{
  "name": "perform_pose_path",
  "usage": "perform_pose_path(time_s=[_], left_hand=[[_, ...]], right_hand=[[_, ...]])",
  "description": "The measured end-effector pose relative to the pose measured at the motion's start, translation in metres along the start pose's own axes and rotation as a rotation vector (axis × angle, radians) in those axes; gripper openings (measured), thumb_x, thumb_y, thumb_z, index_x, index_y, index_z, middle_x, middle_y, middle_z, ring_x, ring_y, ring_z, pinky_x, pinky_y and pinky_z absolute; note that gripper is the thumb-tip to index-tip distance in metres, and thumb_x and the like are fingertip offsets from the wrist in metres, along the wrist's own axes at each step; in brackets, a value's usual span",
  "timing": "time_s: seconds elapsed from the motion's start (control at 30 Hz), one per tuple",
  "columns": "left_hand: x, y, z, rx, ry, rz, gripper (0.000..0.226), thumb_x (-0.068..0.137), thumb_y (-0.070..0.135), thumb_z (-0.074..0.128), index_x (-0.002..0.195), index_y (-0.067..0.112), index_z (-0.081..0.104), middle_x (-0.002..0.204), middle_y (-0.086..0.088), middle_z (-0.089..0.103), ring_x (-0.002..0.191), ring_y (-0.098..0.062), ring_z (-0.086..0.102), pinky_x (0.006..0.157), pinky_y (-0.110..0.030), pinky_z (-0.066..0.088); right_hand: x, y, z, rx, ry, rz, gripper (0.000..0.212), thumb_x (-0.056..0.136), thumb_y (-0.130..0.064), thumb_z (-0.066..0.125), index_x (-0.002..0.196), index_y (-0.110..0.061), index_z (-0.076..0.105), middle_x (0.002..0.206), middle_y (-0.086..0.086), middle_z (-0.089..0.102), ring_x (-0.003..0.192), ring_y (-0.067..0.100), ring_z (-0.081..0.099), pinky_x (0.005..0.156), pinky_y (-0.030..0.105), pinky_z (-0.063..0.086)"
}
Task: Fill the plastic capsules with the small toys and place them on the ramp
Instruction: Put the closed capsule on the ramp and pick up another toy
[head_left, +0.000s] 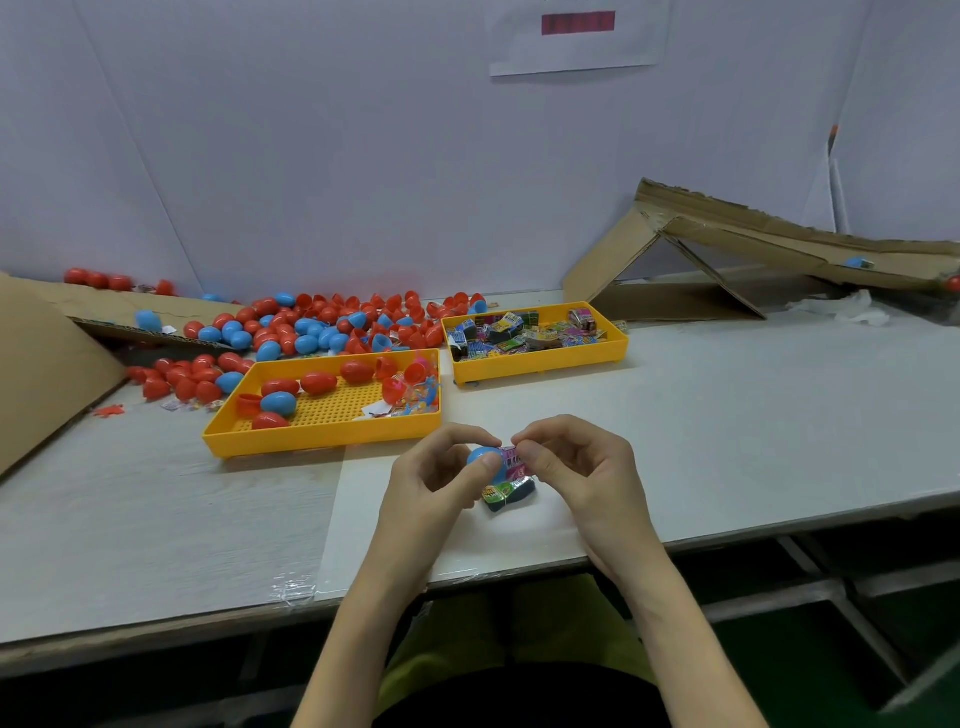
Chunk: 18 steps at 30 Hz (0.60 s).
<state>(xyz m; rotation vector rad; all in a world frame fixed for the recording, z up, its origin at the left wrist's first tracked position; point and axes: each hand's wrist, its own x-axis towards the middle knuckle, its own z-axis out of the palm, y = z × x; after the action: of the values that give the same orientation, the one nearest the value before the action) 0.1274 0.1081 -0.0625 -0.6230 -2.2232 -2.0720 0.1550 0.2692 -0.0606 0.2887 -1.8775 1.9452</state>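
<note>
My left hand (434, 480) grips a blue capsule half (485, 457) over the table's front middle. My right hand (576, 467) pinches a small printed toy packet (511, 460) at the capsule's mouth. A second wrapped toy (506, 493) lies on the table just under my hands. The cardboard ramp (753, 234) slopes down to the right at the back right, with one blue capsule (860, 263) on it.
Two yellow trays sit ahead: the near one (322, 436) holds red and blue capsules, the far one (535, 364) holds toy packets. A heap of loose capsules (311, 327) lies behind them. A cardboard sheet (36, 364) leans at the left. The table edge runs below my wrists.
</note>
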Motion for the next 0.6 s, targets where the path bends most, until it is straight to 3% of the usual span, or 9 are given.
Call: perform_pose_path(time_s=[0.23, 0.47, 0.6], left_hand=[[0.0013, -0.0019, -0.0021, -0.054, 0.015, -0.020, 0.029, 0.071, 0.054, 0.070, 0.092, 0.034, 0.074, 0.071, 0.005, 0.059, 0.064, -0.004, 0.050, 0.060, -0.020, 0.047], [0.0007, 0.0007, -0.0014, -0.033, -0.010, 0.009, 0.028, 0.071, 0.054, 0.071, 0.091, 0.034, 0.074, 0.077, -0.012, 0.056, 0.064, -0.006, 0.050, 0.058, -0.019, 0.046], [0.0005, -0.0011, -0.0022, -0.052, -0.018, 0.007, 0.029, 0.074, 0.055, 0.070, 0.092, 0.033, 0.075, 0.072, -0.003, 0.060, 0.065, -0.006, 0.050, 0.060, -0.020, 0.047]], right_hand=[[0.0002, -0.0007, -0.0011, 0.003, 0.000, -0.013, 0.014, 0.085, -0.023, 0.072, 0.084, -0.036, 0.076, 0.085, -0.005, 0.074, 0.080, 0.008, 0.069, 0.066, 0.018, 0.054], [0.0001, -0.0002, -0.0006, -0.014, -0.020, -0.005, 0.011, 0.083, -0.025, 0.071, 0.084, -0.035, 0.076, 0.085, -0.002, 0.074, 0.084, 0.016, 0.071, 0.071, 0.025, 0.058], [0.0004, 0.0011, 0.0001, -0.005, -0.030, -0.003, 0.010, 0.083, -0.023, 0.071, 0.084, -0.031, 0.076, 0.084, 0.000, 0.074, 0.083, 0.018, 0.070, 0.073, 0.027, 0.058]])
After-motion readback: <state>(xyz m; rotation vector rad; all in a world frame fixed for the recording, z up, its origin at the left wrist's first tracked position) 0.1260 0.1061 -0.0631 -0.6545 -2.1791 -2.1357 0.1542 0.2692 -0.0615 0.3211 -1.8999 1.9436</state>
